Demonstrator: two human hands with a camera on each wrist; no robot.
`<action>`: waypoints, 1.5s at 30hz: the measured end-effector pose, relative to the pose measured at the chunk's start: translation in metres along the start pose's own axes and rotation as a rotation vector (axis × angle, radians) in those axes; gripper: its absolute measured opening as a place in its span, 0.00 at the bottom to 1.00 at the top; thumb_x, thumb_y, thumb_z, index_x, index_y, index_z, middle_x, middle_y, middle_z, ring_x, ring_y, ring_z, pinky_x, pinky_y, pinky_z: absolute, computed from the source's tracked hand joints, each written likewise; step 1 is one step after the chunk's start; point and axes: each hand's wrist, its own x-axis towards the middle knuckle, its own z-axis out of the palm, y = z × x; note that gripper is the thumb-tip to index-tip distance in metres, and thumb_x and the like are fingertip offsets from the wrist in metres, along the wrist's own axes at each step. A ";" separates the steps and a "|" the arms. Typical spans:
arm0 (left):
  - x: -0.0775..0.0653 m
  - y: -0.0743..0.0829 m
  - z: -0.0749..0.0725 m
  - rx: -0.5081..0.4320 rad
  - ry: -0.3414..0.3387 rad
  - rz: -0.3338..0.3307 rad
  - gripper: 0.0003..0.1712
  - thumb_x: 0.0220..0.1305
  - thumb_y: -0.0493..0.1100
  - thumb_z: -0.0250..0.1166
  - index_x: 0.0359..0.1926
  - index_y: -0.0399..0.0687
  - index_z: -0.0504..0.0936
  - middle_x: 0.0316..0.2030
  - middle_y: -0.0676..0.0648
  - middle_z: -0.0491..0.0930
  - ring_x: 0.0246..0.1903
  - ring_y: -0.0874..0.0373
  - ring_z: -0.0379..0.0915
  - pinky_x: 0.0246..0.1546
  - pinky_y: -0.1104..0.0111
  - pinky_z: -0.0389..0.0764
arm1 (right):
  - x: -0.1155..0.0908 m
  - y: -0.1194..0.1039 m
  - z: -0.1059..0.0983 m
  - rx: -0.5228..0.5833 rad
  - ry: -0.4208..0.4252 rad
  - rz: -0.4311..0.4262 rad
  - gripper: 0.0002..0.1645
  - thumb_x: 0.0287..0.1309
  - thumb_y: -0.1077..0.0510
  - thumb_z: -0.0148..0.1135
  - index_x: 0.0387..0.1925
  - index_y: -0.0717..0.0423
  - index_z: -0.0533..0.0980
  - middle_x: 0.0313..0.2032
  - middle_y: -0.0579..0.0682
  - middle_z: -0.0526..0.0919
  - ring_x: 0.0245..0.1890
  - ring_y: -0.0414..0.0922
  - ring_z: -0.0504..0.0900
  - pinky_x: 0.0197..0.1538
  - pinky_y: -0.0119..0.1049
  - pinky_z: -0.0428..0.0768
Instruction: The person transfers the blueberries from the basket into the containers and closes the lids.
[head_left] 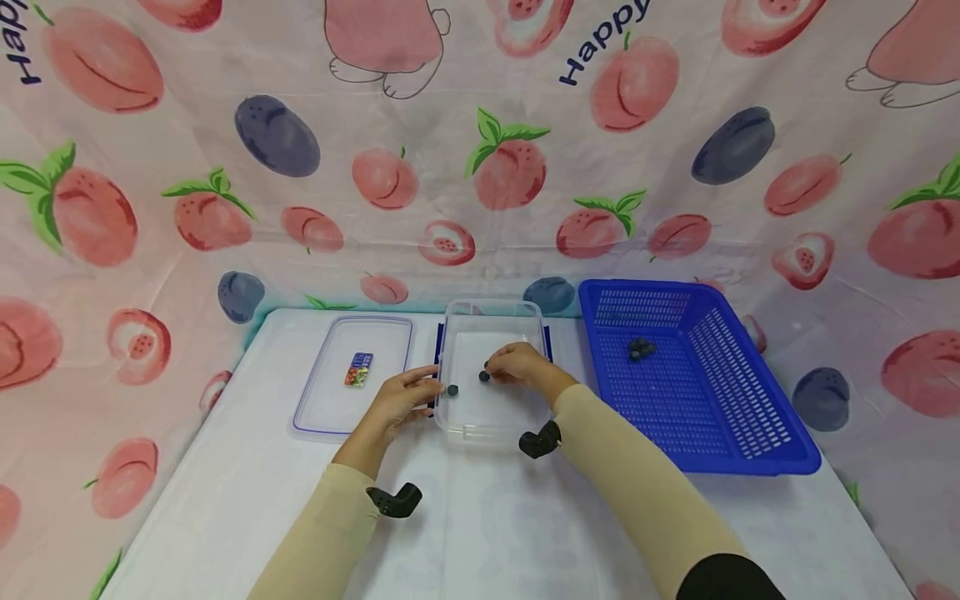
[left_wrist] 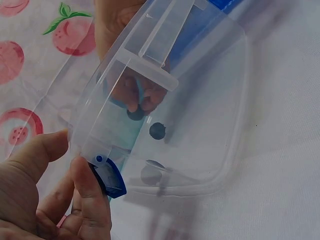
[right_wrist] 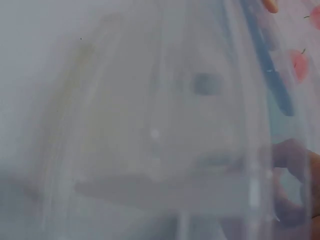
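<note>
A clear plastic box [head_left: 491, 417] with blue side latches stands mid-table. One blueberry [head_left: 452, 390] lies inside by its left wall, and another [head_left: 484, 377] sits just beside my right hand [head_left: 517, 364]. That hand reaches over the box, thumb and finger pinching a dark blueberry [left_wrist: 135, 113], seen through the wall in the left wrist view. My left hand [head_left: 405, 398] touches the box's left side, its fingertips right at the rim and beside the blue latch [left_wrist: 109, 180]. The right wrist view is hazy, showing mostly the box wall [right_wrist: 150, 150].
To the right, a blue slotted basket [head_left: 697, 460] holds a small cluster of blueberries [head_left: 641, 348]. Left of the box lies a clear lid [head_left: 315, 417] with a blue edge and a colourful label [head_left: 358, 370]. A fruit-printed cloth [head_left: 465, 183] hangs behind the white table [head_left: 480, 533].
</note>
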 end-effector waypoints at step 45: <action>-0.001 0.002 0.002 0.003 0.005 -0.012 0.28 0.62 0.38 0.68 0.64 0.46 0.76 0.41 0.50 0.80 0.39 0.59 0.78 0.32 0.73 0.82 | -0.014 -0.049 -0.057 0.106 0.088 0.004 0.25 0.63 0.65 0.58 0.60 0.71 0.70 0.43 0.57 0.78 0.30 0.41 0.81 0.54 0.38 0.82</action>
